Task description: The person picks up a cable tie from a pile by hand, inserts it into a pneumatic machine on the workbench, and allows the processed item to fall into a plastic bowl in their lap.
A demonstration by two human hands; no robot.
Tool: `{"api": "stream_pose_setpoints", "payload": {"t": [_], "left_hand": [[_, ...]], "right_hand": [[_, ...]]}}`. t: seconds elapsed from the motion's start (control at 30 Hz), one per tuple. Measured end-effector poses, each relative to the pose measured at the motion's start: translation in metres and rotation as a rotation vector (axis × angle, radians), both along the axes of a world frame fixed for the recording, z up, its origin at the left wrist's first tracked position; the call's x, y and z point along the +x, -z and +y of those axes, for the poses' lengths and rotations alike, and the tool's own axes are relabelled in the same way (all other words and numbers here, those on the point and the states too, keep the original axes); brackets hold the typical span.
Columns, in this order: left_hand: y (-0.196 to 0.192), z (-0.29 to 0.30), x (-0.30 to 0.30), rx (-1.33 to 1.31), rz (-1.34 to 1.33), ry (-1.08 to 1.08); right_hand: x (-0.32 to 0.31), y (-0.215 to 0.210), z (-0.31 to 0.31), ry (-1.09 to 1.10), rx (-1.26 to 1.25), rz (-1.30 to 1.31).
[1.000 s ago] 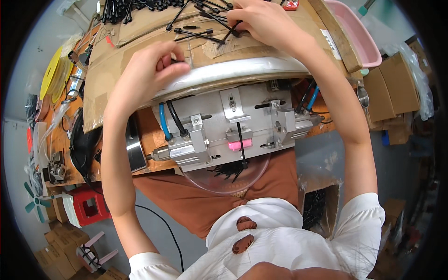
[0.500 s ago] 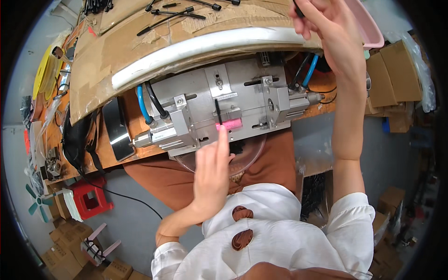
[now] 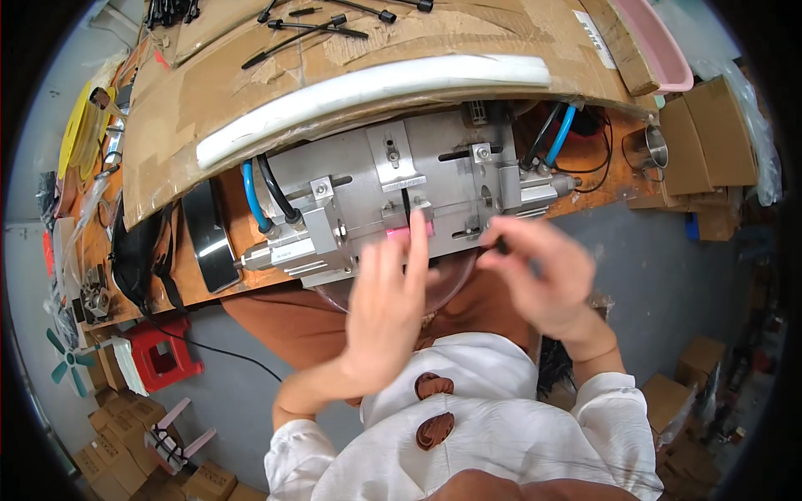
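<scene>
My left hand (image 3: 386, 313) reaches over the near side of a metal clamping fixture (image 3: 368, 167), fingers stretched out. Its index fingertip is at a pink block (image 3: 399, 233) and the lower end of a thin black rod (image 3: 407, 200), which stands in the fixture's middle. Whether the finger presses on the rod I cannot tell. Near the fixture's front right corner, my right hand (image 3: 547, 280) is smeared by motion, thumb and fingers pinched round a small black part (image 3: 501, 245). Most of that part is hidden. Under the fixture's front edge shows a clear round bowl (image 3: 455, 280).
Above the fixture, a cardboard sheet (image 3: 209, 100) with a white foam strip (image 3: 376, 92) carries several black knob-ended rods (image 3: 309, 37). Blue hoses (image 3: 253, 196) run to both side cylinders. A phone (image 3: 209, 234) lies left; a metal cup (image 3: 647, 149) and pink bin (image 3: 656, 42) are right.
My right hand has come down from the cardboard's far right to the fixture's front right. My left hand has shifted slightly right, along with the rod's visible position.
</scene>
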State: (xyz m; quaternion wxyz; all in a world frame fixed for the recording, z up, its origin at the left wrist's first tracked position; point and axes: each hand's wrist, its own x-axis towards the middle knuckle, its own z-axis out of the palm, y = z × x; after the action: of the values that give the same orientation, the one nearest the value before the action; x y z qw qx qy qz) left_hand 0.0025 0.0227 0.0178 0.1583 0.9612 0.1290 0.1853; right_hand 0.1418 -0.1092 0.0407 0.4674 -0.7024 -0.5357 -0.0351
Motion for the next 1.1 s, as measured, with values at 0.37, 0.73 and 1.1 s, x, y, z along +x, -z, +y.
{"api": "stream_pose_setpoints", "payload": {"t": [0.37,0.73,1.1], "left_hand": [[-0.077,0.152,0.138,0.188,-0.083,-0.314],[-0.018,0.015,-0.014,-0.033,-0.275,-0.135],[0.025,-0.016,-0.006,-0.036,-0.018,-0.015]], "right_hand": [[-0.049,0.062,0.030,0.007,-0.114,-0.177],[0.056,-0.048,0.134,0.244,-0.029,-0.676],[0.103,-0.119,0.132,-0.143,-0.233,0.284]]}}
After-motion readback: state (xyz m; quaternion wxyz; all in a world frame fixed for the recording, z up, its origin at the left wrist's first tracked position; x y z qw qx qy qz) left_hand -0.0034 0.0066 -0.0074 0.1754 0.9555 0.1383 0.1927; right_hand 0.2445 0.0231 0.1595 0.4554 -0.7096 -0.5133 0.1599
